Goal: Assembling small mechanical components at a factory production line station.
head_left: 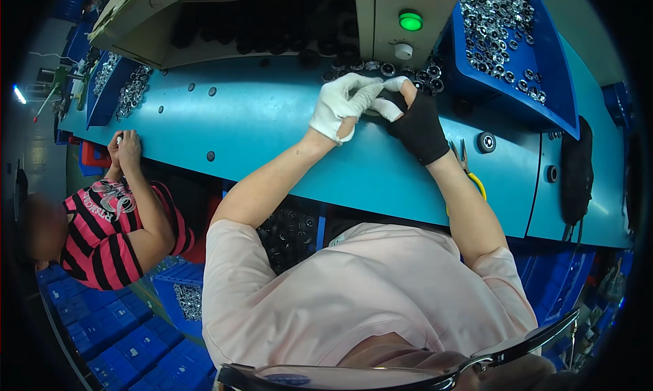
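My left hand (343,108), in a white glove, meets my right hand (416,121) above the teal bench, just in front of the machine. A black glove covers the right hand, with white covers on some fingers and a bare fingertip showing. Both hands have their fingers curled and pressed together. What they hold between them is mostly hidden; only a small dark patch shows there. Several shiny round metal parts (388,70) lie just beyond my fingers. Near my right wrist rest pliers (474,176) with yellow handles.
A machine panel with a green lamp (411,20) stands ahead. At the right, a blue bin (552,112) holds many shiny parts. Round black-and-silver parts (486,142) and a black cloth-like bundle (577,170) lie on the bench (272,132). A co-worker (122,227) sits at the left.
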